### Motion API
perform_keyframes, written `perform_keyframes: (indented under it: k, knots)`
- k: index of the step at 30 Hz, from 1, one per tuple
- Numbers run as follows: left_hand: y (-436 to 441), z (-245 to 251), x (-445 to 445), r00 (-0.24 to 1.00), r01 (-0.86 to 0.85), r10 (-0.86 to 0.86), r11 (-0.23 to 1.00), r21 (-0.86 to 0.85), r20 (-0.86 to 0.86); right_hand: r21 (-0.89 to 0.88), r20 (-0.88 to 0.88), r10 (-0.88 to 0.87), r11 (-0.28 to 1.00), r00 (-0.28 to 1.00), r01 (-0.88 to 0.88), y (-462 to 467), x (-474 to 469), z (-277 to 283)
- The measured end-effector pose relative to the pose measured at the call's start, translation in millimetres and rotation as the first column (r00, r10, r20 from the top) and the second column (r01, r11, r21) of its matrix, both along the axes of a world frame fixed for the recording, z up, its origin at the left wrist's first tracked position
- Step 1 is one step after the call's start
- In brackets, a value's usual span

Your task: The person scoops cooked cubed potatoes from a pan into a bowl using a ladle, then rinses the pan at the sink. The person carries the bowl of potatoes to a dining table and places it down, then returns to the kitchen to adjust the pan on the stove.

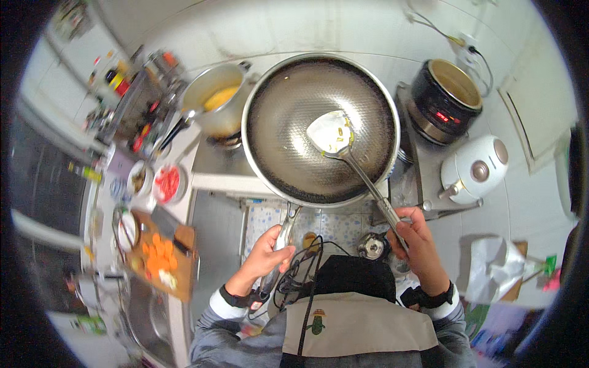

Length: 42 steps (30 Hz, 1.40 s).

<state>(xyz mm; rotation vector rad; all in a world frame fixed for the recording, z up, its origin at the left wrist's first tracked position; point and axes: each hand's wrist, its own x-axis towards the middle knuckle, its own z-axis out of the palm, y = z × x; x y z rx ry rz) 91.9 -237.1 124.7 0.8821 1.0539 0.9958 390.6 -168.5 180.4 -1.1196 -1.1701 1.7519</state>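
A large wok (285,115) with a textured metal inside is before me. My left hand (271,255) grips its long handle, thumb laid along the top. In my right hand (414,244) is the handle of a metal spatula (368,181). The spatula's blade is over the middle of the wok, with small green and yellowish bits on it. Apart from a tiny bit near the far rim, the wok's inside looks bare. Whether the blade touches the wok cannot be told.
Left are a pot (193,99) with yellow food, a bowl of red pieces (167,183), and a cutting board (186,285) with orange slices and a cleaver (164,221). Right are a lit black electric cooker (421,101) and a white appliance (464,170). Cables (294,276) hang near my apron.
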Motion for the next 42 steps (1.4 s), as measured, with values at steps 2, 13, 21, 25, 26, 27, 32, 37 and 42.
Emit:
perform_keyframes:
  k: [2, 13, 21, 25, 26, 27, 32, 37, 42]
  knots:
    - [-37.9, 5.0, 13.7, 0.996, -0.093, 0.092, 0.995, -0.028, -0.012, -0.050, -0.074, 0.099, 0.993, 0.992, -0.103, -7.1, 5.4, -1.3]
    - [-220.3, 14.0, 76.1, 0.876, -0.482, 0.482, 0.871, -0.096, -0.021, 0.040, 0.091, 0.507, 0.858, 0.857, -0.512, -54.8, -6.6, -31.9]
    - [-323.9, 3.3, 87.8, 0.706, -0.695, 0.706, 0.705, -0.138, 0.052, 0.167, 0.162, 0.705, 0.670, 0.690, -0.724, -110.1, -71.2, -33.0]
    - [-384.7, -2.2, 80.2, 0.580, -0.804, 0.814, 0.580, -0.129, 0.048, 0.074, 0.095, 0.864, 0.490, 0.495, -0.869, -151.1, -127.3, -32.0]
    - [-401.2, -3.2, 77.0, 0.557, -0.823, 0.830, 0.551, -0.137, -0.010, 0.053, 0.064, 0.892, 0.445, 0.447, -0.894, -163.7, -146.7, -33.8]
    - [-419.0, -4.9, 73.3, 0.516, -0.850, 0.856, 0.505, -0.151, -0.036, 0.026, 0.036, 0.915, 0.402, 0.403, -0.915, -179.6, -166.8, -36.8]
    - [-502.2, -17.1, 36.2, 0.385, -0.914, 0.904, 0.346, -0.211, -0.184, -0.159, 0.038, 0.978, 0.208, 0.204, -0.965, -259.9, -279.8, -59.2]
    - [-561.3, -34.0, -10.1, 0.213, -0.962, 0.960, 0.174, -0.211, -0.182, -0.199, 0.072, 0.997, 0.033, 0.019, -0.979, -324.7, -379.5, -87.6]
    - [-594.4, -53.8, -55.6, 0.078, -0.969, 0.995, 0.060, -0.242, -0.067, 0.059, 0.406, 0.907, 0.094, 0.110, -0.994, -344.9, -485.5, -92.0]
